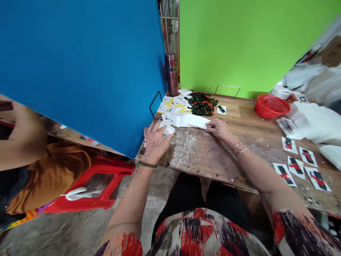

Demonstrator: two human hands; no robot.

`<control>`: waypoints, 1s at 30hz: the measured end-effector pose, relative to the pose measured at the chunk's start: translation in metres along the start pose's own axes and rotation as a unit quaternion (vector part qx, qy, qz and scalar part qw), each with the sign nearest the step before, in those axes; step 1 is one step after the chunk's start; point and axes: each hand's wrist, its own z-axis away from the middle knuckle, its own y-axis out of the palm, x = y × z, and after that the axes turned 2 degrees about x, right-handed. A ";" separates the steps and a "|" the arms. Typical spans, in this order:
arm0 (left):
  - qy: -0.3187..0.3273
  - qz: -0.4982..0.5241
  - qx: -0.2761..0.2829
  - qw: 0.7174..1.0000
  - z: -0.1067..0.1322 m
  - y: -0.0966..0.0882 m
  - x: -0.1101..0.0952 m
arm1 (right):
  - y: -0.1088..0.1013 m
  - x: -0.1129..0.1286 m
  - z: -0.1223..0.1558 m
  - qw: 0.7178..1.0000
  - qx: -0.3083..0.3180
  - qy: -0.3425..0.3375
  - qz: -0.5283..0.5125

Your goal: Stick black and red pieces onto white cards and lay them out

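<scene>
My left hand (155, 141) lies palm down near the table's left corner, fingers spread over small white cards (168, 131). With thumb and fingers pinched, my right hand (220, 128) holds the right end of a row of overlapping blank white cards (190, 121). Just behind it is a heap of dark green and orange fabric pieces (201, 103). Printed white and yellow cards (173, 105) are spread left of the heap. One white card with a green piece on it (221, 109) lies to its right.
Blue (87, 71) and green (239, 42) panels border the table (207, 153). A thermos (172, 74) stands between them. At right are a red basket (271, 106), white plastic bags (314, 121) and several cards with red and dark pieces (295, 166). Another person sits left, near a red stool (106, 199).
</scene>
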 end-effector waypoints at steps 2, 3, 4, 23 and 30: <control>0.023 0.021 -0.022 0.999 0.005 0.000 -0.012 | -0.002 0.004 0.003 1.000 0.002 -0.017 0.002; 0.035 0.033 -0.029 0.998 0.008 0.000 -0.019 | -0.002 0.006 0.005 1.000 0.002 -0.029 0.011; 0.047 0.045 -0.034 0.997 0.010 0.001 -0.027 | -0.002 0.010 0.006 0.999 -0.001 -0.041 0.025; -0.233 0.779 0.089 0.576 0.008 0.079 -0.140 | -0.037 0.071 0.106 0.886 -0.114 0.096 -0.439; -0.220 0.780 0.115 0.575 0.026 0.091 -0.175 | -0.029 0.068 0.160 0.807 -0.196 0.190 -0.523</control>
